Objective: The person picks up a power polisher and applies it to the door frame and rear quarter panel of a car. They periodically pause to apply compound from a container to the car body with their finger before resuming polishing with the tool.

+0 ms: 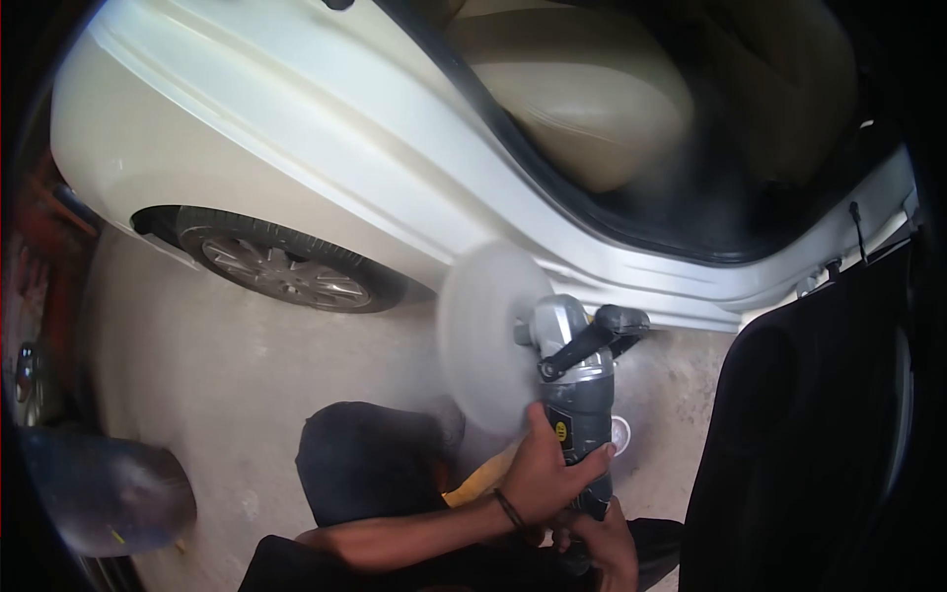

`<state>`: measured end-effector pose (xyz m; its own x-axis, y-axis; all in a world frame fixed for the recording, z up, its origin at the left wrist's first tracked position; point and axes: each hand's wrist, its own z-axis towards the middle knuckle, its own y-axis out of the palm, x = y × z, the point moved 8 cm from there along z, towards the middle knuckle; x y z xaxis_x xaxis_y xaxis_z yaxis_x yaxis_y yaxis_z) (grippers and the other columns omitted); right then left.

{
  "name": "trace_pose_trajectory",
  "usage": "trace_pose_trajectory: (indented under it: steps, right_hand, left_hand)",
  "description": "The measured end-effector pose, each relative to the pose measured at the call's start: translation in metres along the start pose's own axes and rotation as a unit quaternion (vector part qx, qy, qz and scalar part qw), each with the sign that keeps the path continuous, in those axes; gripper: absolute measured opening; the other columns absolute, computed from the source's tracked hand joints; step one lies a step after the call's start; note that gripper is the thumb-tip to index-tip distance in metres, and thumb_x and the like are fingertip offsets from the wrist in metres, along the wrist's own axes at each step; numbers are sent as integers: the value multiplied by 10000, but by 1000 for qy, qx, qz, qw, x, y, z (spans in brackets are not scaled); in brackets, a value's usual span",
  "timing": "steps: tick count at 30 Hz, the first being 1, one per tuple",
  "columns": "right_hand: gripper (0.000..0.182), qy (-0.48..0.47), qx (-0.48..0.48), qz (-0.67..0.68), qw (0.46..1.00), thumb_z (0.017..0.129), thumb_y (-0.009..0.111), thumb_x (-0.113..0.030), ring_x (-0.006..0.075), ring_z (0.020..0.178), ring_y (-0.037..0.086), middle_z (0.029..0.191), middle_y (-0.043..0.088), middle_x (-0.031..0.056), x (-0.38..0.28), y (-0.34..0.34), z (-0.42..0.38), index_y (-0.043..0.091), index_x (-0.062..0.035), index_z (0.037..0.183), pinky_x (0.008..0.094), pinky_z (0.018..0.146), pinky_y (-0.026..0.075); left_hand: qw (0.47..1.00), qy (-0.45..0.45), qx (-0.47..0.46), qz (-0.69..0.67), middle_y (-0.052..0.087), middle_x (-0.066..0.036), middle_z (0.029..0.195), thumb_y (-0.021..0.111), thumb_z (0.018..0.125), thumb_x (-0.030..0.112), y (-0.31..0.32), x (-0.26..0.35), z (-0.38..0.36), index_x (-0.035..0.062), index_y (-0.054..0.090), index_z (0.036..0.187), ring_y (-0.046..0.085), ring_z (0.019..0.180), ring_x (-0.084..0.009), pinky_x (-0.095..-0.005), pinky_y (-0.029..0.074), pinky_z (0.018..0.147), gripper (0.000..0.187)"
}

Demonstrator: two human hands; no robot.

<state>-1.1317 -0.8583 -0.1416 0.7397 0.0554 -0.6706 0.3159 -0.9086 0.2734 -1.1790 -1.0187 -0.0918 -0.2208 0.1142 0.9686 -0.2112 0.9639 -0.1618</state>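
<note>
A black and silver power polisher (580,395) is held upright in front of me, its round pale pad (488,335) blurred as if spinning, beside the white door sill (602,271) of a car. My left hand (552,464) is wrapped round the polisher's black body, with a dark band on the wrist. Lower down, my right hand (602,538) is closed round the rear end of the tool; part of its fingers is hidden. Whether the pad touches the sill I cannot tell.
The car's rear wheel (286,261) is at the left, a beige seat (582,89) inside the opening. A black door panel (789,444) stands at the right. A dark blue drum (109,493) is lower left. My knee (365,464) is bent near the polisher.
</note>
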Motion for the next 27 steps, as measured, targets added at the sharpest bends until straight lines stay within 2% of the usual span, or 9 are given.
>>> trace_pose_trajectory:
  steps: [3, 5, 7, 12, 15, 19, 21, 23, 27]
  right_hand:
    - [94, 21, 14, 18, 1000, 845, 713, 4, 200, 628, 692, 754, 705, 102, 25, -10, -2, 695, 48, 926, 324, 591, 539]
    - [278, 11, -3, 47, 999, 890, 776, -54, 224, 600, 686, 788, 701, 124, 40, -15, 5, 654, 76, 1103, 354, 550, 555]
    - [279, 4, -6, 41, 999, 897, 779, -57, 222, 598, 685, 790, 702, 123, 42, -16, 6, 654, 73, 1109, 355, 554, 559]
    - [169, -15, -53, 3, 999, 870, 741, -25, 186, 697, 728, 828, 755, 99, 20, -5, 16, 741, 29, 1030, 325, 632, 568]
    - [203, -30, -107, -57, 992, 898, 777, -67, 174, 765, 751, 845, 764, 77, 7, 8, 19, 756, -15, 1093, 317, 670, 580]
    - [239, -123, -103, -76, 984, 923, 821, -119, 160, 764, 748, 869, 767, 61, -56, 37, -6, 747, -37, 1134, 313, 677, 578]
    - [232, -168, -66, -78, 980, 926, 823, -117, 152, 753, 742, 876, 766, 60, -91, 44, -9, 738, -33, 1124, 312, 662, 572]
    - [201, -117, -133, -42, 983, 951, 794, -91, 150, 686, 697, 832, 719, 74, -104, 50, -6, 699, 5, 1099, 314, 603, 543]
    - [157, -46, -142, 55, 987, 989, 717, -34, 161, 599, 602, 743, 609, 75, -118, 60, 1, 638, 62, 1085, 318, 535, 498]
  left_hand:
    - [993, -68, -38, -83, 714, -277, 1065, 863, 963, 354, 22, -50, 1, -88, 298, 1291, 788, 968, -351, -449, 628, 821, 788]
    - [994, -48, -27, -94, 714, -276, 1079, 868, 960, 349, 28, -59, 3, -84, 298, 1299, 787, 976, -343, -446, 630, 823, 793]
    - [994, -35, -15, -102, 714, -275, 1093, 874, 956, 344, 28, -58, 1, -81, 297, 1307, 786, 984, -335, -443, 631, 826, 797]
    - [999, -11, 32, 9, 704, -240, 1192, 904, 943, 311, -18, 13, -9, -75, 299, 1363, 766, 1057, -287, -397, 626, 873, 832]
    - [993, 47, 72, -79, 673, -231, 1238, 918, 934, 291, -32, 38, -14, -88, 305, 1379, 748, 1086, -277, -398, 618, 896, 847]
    - [985, 135, 86, -54, 636, -238, 1261, 931, 922, 270, -51, 77, -11, -111, 311, 1383, 730, 1101, -257, -378, 614, 894, 862]
    - [974, 206, 83, -36, 660, -228, 1151, 920, 932, 289, -57, 108, 0, -108, 337, 1317, 734, 996, -222, -358, 615, 803, 804]
    - [979, 185, 85, -29, 673, -220, 1076, 914, 935, 298, -63, 121, 15, -100, 346, 1275, 735, 916, -216, -362, 605, 742, 772]
    - [986, 142, 85, -35, 687, -201, 854, 890, 942, 360, -57, 111, 40, -83, 358, 1172, 729, 682, -257, -414, 582, 613, 729]
